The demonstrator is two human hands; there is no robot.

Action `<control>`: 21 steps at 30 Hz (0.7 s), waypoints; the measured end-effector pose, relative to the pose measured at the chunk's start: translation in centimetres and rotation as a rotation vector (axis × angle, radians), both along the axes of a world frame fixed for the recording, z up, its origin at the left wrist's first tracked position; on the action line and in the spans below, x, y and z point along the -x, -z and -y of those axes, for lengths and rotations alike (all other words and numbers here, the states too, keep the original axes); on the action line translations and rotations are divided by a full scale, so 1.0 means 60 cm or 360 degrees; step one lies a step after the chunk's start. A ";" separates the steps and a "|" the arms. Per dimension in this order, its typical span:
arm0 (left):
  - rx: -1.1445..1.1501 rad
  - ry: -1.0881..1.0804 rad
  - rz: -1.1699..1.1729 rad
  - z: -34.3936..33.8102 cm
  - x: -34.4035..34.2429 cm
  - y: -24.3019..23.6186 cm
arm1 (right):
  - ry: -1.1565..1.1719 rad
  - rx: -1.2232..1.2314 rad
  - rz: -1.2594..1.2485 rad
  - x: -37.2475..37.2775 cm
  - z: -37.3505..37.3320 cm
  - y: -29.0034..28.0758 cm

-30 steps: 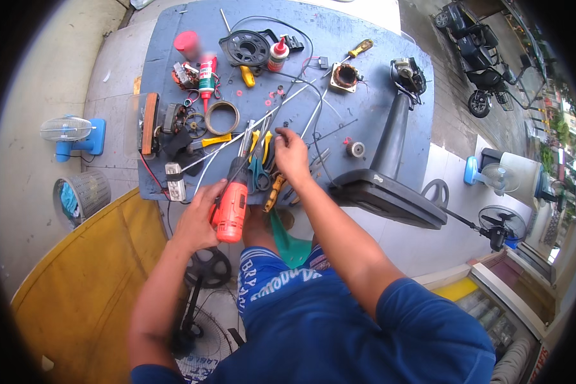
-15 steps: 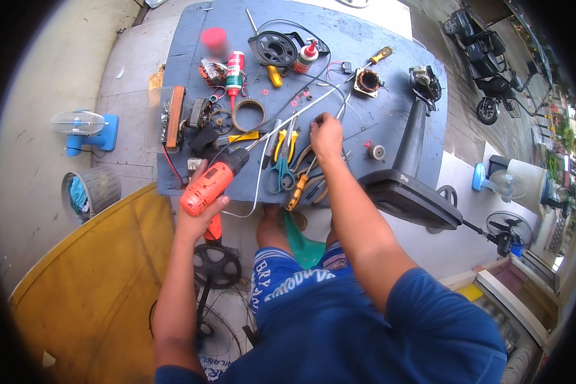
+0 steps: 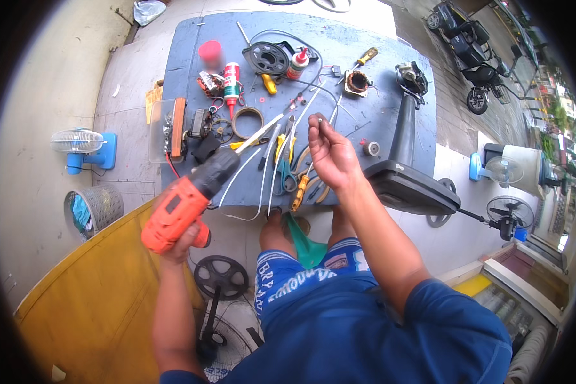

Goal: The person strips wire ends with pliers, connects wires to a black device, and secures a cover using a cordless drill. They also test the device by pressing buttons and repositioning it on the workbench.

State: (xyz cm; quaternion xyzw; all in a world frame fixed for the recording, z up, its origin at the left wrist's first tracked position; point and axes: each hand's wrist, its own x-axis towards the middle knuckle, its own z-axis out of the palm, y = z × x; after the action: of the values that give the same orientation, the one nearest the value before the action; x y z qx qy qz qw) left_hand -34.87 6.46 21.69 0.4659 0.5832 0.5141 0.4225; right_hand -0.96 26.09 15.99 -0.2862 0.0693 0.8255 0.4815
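My left hand (image 3: pixel 184 246) is wrapped around the grip of an orange cordless drill (image 3: pixel 173 214) at the table's near left. A pale, narrow rod (image 3: pixel 260 132) extends from the line of its black chuck (image 3: pixel 215 170); whether it is clamped there I cannot tell. Over the table's middle, my right hand (image 3: pixel 334 157) is turned palm up. Its thumb and fingertips come together, and anything between them is too small to name. Below that hand lie teal-handled scissors (image 3: pixel 284 182), a yellow-handled screwdriver (image 3: pixel 299 195) and pliers. Loose white strips (image 3: pixel 262 185) curve past the near edge.
On the blue-grey table (image 3: pixel 390 57) are a tape roll (image 3: pixel 248 123), glue bottles (image 3: pixel 231 86), a copper-wound motor part (image 3: pixel 358 82) and a clear tray (image 3: pixel 162 131). A fan stand (image 3: pixel 409 185) lies across the right edge. A yellow panel (image 3: pixel 96 288) stands left.
The drill has shifted toward me and left, with its chuck angled up and right. My right hand has rolled from back-up to palm-up, and the view has shifted slightly.
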 end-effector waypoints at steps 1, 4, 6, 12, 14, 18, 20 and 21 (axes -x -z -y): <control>0.0095 -0.0067 0.0391 0.010 -0.002 -0.002 | 0.0017 -0.0009 -0.0090 -0.002 0.003 -0.006; 0.0142 -0.0061 0.1063 0.029 -0.013 -0.007 | 0.0001 -0.0068 -0.0282 0.002 0.010 -0.020; 0.0146 0.0004 0.1129 0.043 -0.028 -0.016 | 0.0004 -0.0133 -0.0370 0.008 0.015 -0.034; 0.0144 -0.0123 0.1114 0.101 -0.115 -0.010 | -0.0062 -0.0324 -0.0004 0.010 0.038 -0.075; 0.0054 -0.0197 0.1062 0.126 -0.148 0.016 | -0.0104 -0.0447 0.0060 0.007 0.046 -0.069; 0.0061 -0.0352 0.1164 0.187 -0.195 0.079 | -0.0206 -0.0541 0.0182 0.011 0.068 -0.027; 0.0024 -0.0288 0.1131 0.211 -0.207 0.103 | -0.0159 -0.0577 0.0226 0.019 0.070 -0.001; -0.0003 -0.0278 0.1161 0.219 -0.214 0.112 | -0.0155 -0.0638 0.0325 0.024 0.074 0.010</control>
State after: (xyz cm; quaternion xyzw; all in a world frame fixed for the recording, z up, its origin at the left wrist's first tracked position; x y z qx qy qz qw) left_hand -22.01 -6.69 14.97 0.2011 0.4315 0.6808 0.5566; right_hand -2.42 21.68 15.40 -0.2699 -0.1591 0.8117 0.4929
